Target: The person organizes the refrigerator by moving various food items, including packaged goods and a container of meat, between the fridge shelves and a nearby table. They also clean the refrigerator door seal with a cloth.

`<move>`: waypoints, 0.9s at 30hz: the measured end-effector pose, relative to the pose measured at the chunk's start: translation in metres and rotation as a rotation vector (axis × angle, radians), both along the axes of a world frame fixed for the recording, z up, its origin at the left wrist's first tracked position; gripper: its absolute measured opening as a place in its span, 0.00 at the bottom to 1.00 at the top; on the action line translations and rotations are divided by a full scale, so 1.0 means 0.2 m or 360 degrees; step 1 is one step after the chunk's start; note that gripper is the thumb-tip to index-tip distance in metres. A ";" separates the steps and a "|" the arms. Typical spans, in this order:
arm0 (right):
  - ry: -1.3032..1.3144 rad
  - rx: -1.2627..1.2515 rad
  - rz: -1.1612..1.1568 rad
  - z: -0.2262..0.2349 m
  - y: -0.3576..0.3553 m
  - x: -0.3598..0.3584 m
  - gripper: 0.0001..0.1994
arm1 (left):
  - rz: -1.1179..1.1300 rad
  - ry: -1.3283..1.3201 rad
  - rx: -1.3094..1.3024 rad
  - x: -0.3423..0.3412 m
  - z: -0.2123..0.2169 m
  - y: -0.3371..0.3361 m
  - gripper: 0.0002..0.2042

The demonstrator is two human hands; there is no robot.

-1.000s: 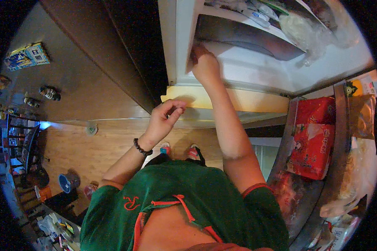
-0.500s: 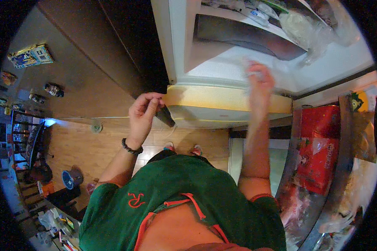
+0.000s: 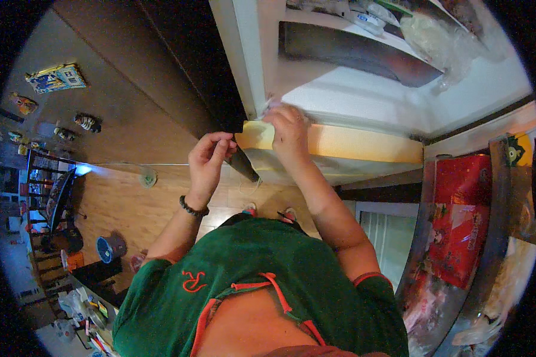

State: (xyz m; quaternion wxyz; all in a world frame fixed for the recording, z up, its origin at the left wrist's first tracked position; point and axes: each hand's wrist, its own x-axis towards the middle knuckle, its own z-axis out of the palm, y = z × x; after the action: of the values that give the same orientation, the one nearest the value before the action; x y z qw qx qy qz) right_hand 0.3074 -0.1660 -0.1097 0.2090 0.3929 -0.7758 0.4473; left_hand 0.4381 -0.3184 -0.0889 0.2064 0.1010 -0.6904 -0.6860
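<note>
The left hand (image 3: 208,159) was raised in front of the chest with its fingers curled and the fingertips drawn together as in a pinch, though whether anything small sat between them could not be told; just beside it, toward the fridge, a dark flat piece (image 3: 243,165) slanted down from near the fingertips, and it was unclear whether the hand touched it. The right hand (image 3: 287,132) was pressed down with bent fingers on a crumpled bit of clear plastic wrap (image 3: 272,106) at the front left corner of the white fridge shelf (image 3: 363,104), right where the shelf met the pale yellow front ledge (image 3: 351,143). The two hands were near each other but apart. A dark bead bracelet (image 3: 193,208) circled the left wrist. The person wore a green shirt with orange trim (image 3: 244,291). Deeper in the open fridge a dark tray (image 3: 363,53) lay above the shelf, with clear plastic bags (image 3: 441,41) heaped to its right. The open door's rack on the right held red packages (image 3: 458,232). Below the hands lay a wooden floor (image 3: 131,202), and a small blue fan (image 3: 108,249) stood on it far to the left.
</note>
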 end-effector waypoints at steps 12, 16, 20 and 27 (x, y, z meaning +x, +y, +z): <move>0.0139 0.0364 -0.0486 0.03 0.22 -0.03 0.09 | -0.0025 -0.0067 0.0045 0.01 -0.03 0.01 0.08; -0.1432 -0.0875 0.0147 0.15 0.25 0.00 0.08 | -0.0244 -0.0158 0.0186 -0.07 -0.01 0.09 0.11; -0.1169 -0.0735 0.0370 0.11 0.16 0.12 0.08 | -0.0610 -0.0388 0.0968 -0.09 0.08 0.21 0.14; -0.0952 -0.0365 0.0166 0.21 0.32 0.25 0.18 | -0.0757 -0.0149 -0.0047 -0.12 0.00 0.32 0.13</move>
State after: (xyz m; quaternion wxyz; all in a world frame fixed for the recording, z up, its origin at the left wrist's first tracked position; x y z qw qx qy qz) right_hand 0.3570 -0.1026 -0.0685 -0.0084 0.2570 -0.7262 0.6376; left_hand 0.4137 -0.2543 -0.0882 0.0082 -0.0357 -0.7135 -0.6997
